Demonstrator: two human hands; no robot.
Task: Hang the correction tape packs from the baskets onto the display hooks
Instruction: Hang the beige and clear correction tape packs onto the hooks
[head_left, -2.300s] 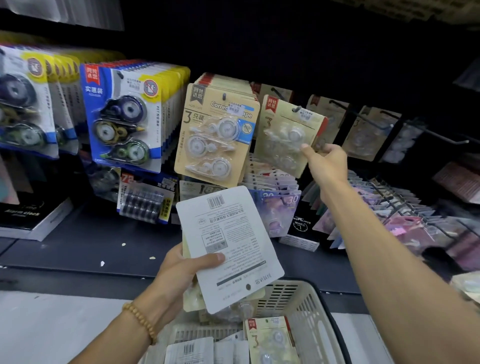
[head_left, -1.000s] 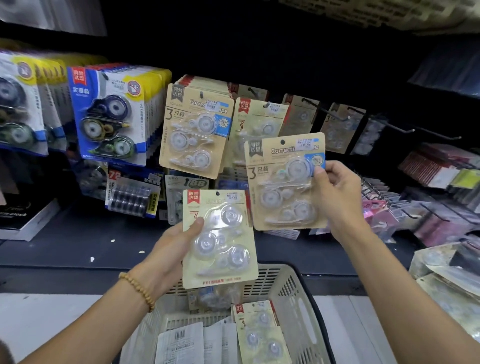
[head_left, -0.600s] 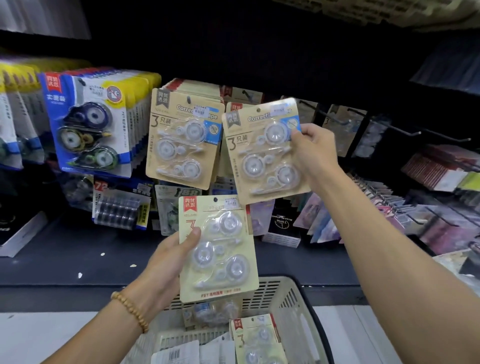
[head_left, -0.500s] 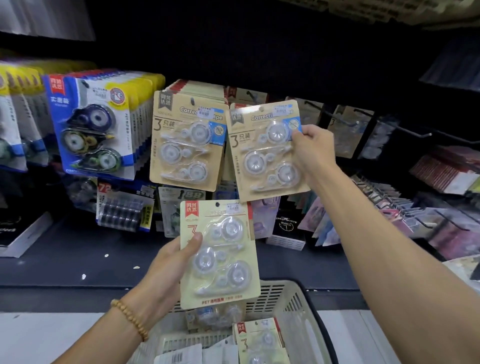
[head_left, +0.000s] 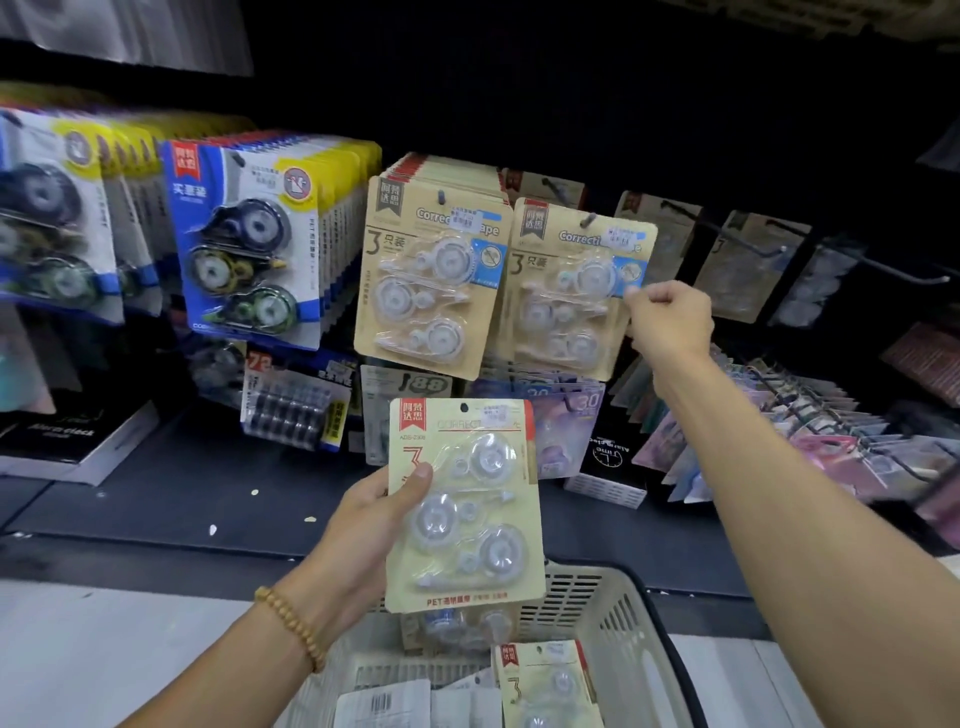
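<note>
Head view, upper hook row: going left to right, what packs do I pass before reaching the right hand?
Blurred blue-yellow packs → blue three-colour pack stack → full kraft pack stack → kraft pack just on its hook → right hand.

left hand (head_left: 363, 525) holds pale pack (head_left: 464, 506); right hand (head_left: 670, 322) at hung pack (head_left: 571, 291)

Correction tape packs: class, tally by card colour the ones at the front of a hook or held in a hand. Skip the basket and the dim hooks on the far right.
Blue card: 2
Kraft-brown card: 2
Pale yellow card: 1
Total: 5
</note>
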